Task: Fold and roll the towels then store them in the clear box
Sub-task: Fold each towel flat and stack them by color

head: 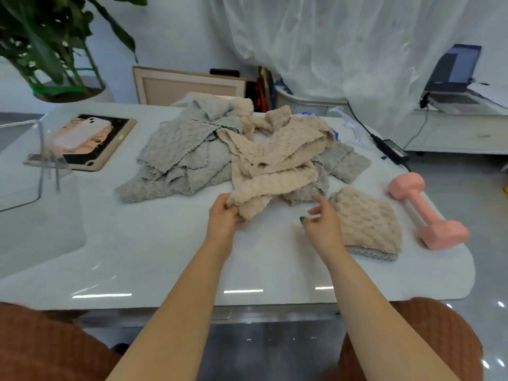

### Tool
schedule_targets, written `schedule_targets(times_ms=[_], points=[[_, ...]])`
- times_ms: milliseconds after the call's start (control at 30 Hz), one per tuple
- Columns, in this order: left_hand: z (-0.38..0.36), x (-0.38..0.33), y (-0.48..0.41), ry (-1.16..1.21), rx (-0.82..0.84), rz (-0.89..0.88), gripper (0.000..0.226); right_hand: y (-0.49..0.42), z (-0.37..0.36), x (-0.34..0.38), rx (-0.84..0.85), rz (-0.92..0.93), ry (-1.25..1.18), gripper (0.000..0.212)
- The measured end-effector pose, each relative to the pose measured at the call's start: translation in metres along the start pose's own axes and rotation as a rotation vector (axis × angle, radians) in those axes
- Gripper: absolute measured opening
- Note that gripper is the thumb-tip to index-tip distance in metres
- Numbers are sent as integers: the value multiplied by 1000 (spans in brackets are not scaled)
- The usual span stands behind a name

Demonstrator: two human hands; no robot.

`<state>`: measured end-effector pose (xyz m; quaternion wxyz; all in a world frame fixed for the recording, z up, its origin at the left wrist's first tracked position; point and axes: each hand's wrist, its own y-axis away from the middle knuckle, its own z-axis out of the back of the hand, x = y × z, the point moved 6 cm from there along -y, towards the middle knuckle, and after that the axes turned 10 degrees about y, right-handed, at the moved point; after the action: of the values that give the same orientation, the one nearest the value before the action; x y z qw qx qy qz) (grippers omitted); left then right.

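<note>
A heap of crumpled towels lies mid-table: grey towels (178,149) on the left and beige towels (277,149) across the middle. My left hand (224,215) grips the near end of a beige towel (264,188) that trails out of the heap. My right hand (321,218) hovers just right of it with loosely spread fingers, holding nothing. A folded beige-and-grey towel (368,224) lies flat beside my right hand. The clear box (33,171) stands at the table's left edge.
A pink dumbbell (426,210) lies at the right of the white table (154,257). A tablet with a phone on it (82,141) sits at the back left. A black power adapter (393,149) and cable run off the back right. A potted plant (60,50) stands behind.
</note>
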<state>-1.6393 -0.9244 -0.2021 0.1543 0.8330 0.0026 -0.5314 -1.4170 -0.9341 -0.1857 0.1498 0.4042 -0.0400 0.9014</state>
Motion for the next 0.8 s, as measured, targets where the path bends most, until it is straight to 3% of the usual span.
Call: schedule_targets(times_ms=[100,167,233,300,367,500,633,700,800], points=[[46,-40,11,-12,-6,-93,40,1,-27,37,2,233,179,75],[87,-62,17,-90,-48,-101,40,14,-60,57,47,352,350,77],[115,-72,24,-162,-35,-31,37,31,-88,66,32,393,429,54],[139,-76,32,-202,-17,41,33,46,-106,77,-4,437,300,22],[158,-77,35,-269,-13,73,36,54,-119,81,82,485,183,7],[187,-74,37,-410,4,77,44,63,-123,82,221,532,227,33],[191,-70,35,-529,-36,16,30,89,-124,75,459,570,431,57],[197,-66,32,-529,-98,-9,23,97,-128,68,468,623,505,45],[206,-67,34,-637,-185,-43,13,93,-120,70,269,624,438,14]])
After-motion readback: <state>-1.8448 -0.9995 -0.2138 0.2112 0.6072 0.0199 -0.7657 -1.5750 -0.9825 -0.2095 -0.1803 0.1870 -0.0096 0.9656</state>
